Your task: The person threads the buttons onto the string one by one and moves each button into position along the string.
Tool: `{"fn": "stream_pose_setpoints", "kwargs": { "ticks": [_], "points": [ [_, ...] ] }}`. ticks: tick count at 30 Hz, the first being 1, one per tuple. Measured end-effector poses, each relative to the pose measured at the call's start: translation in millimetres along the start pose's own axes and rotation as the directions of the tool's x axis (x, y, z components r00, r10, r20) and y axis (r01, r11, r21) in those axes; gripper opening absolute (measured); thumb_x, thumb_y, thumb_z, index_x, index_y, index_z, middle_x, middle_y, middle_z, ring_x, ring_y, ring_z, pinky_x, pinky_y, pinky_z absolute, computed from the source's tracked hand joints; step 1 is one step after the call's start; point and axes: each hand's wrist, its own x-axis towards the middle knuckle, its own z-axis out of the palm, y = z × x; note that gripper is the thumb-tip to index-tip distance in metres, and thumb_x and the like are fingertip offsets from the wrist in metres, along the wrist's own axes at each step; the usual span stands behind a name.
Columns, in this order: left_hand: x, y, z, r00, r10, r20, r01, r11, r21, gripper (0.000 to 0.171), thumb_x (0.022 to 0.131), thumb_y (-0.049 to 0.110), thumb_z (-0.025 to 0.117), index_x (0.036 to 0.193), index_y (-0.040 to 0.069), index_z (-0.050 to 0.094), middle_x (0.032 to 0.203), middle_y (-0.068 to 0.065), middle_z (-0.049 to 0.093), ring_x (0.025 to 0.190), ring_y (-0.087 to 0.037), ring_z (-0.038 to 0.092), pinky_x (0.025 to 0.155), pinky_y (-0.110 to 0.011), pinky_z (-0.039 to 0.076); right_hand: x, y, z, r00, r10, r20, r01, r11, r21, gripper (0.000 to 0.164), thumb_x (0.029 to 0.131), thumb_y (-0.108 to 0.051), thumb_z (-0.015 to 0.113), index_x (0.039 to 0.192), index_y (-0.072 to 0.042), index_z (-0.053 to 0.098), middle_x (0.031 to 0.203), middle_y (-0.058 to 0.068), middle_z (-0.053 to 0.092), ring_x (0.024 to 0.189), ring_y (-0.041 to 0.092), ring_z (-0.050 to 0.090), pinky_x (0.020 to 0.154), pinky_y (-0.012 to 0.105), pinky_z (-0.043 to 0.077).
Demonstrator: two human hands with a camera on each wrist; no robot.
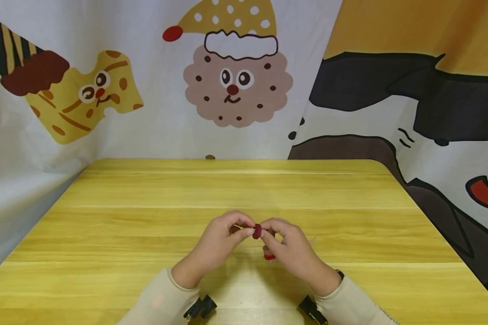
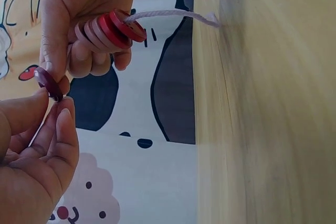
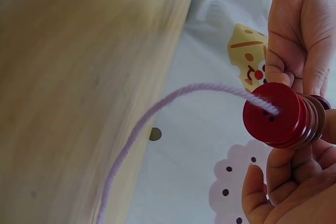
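Note:
In the head view my left hand and right hand meet above the table, at a small dark red button. Thumb and fingertips of the left hand pinch the button's edge. A pale speck shows on its left face. Right thumb and forefinger touch its other side, pinching at the lilac cord, whose stretch there the fingers hide. Strung on this cord, a stack of red and brown round buttons hangs against the curled right fingers. The cord comes out of a hole in the bright red end button.
A wooden-grain table lies under both hands. Behind it hangs a white cloth printed with cartoon food. Dark camera mounts sit at the cuffs of the beige sleeves.

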Motion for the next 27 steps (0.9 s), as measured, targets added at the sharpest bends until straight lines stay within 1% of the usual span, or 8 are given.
{"fn": "stream_pose_setpoints", "kwargs": {
  "ticks": [4, 10, 18, 25, 27],
  "points": [
    [-0.1, -1.2, 1.1, 1.000, 0.011, -0.016, -0.011, 1.000, 0.002, 0.005, 0.093, 0.010, 0.063, 0.095, 0.009, 0.067, 0.093, 0.000, 0.067, 0.085, -0.013, 0.060, 0.074, -0.026, 0.052, -0.5, -1.1, 0.2, 1.000, 0.013, 0.000, -0.013, 1.000, 0.010, 0.012, 0.098, -0.011, 0.056, 0.097, -0.009, 0.068, 0.090, 0.008, 0.061, 0.068, 0.015, 0.064, 0.060, 0.027, 0.055],
    [-0.2, -0.5, 2.4, 1.000, 0.011, -0.027, -0.010, 1.000, 0.025, 0.004, 0.094, 0.009, 0.062, 0.092, 0.009, 0.066, 0.092, 0.001, 0.065, 0.088, -0.014, 0.059, 0.077, -0.027, 0.051, -0.6, -1.7, 0.8, 1.000, -0.002, 0.015, 0.002, 1.000, 0.016, 0.012, 0.098, -0.011, 0.056, 0.098, -0.008, 0.068, 0.095, 0.014, 0.062, 0.063, 0.011, 0.060, 0.058, 0.027, 0.054],
    [-0.6, 1.3, 3.0, 1.000, 0.016, -0.013, -0.016, 1.000, 0.023, 0.006, 0.095, 0.007, 0.059, 0.091, 0.009, 0.063, 0.093, 0.000, 0.063, 0.090, -0.015, 0.058, 0.079, -0.029, 0.051, -0.4, -1.4, 1.2, 1.000, -0.027, 0.012, 0.027, 1.000, -0.004, 0.012, 0.098, -0.012, 0.057, 0.096, -0.009, 0.068, 0.089, 0.007, 0.063, 0.066, 0.009, 0.060, 0.061, 0.028, 0.054],
    [-0.7, 1.6, 3.8, 1.000, 0.015, -0.006, -0.015, 1.000, -0.006, 0.007, 0.096, 0.004, 0.056, 0.091, 0.008, 0.060, 0.096, -0.002, 0.062, 0.093, -0.017, 0.057, 0.080, -0.031, 0.051, -0.8, -1.2, 0.2, 0.999, -0.028, 0.023, 0.029, 1.000, -0.004, 0.010, 0.097, -0.009, 0.057, 0.097, -0.009, 0.067, 0.083, 0.010, 0.062, 0.067, 0.009, 0.059, 0.061, 0.027, 0.053],
    [-0.8, 1.2, 4.0, 1.000, 0.016, -0.007, -0.016, 1.000, -0.008, 0.007, 0.096, 0.005, 0.056, 0.091, 0.008, 0.060, 0.097, -0.002, 0.062, 0.094, -0.017, 0.057, 0.081, -0.031, 0.050, -0.7, -1.3, 0.3, 0.999, -0.021, 0.026, 0.022, 1.000, -0.004, 0.010, 0.097, -0.009, 0.057, 0.097, -0.009, 0.067, 0.083, 0.009, 0.062, 0.068, 0.009, 0.059, 0.062, 0.027, 0.053]
  ]
}}
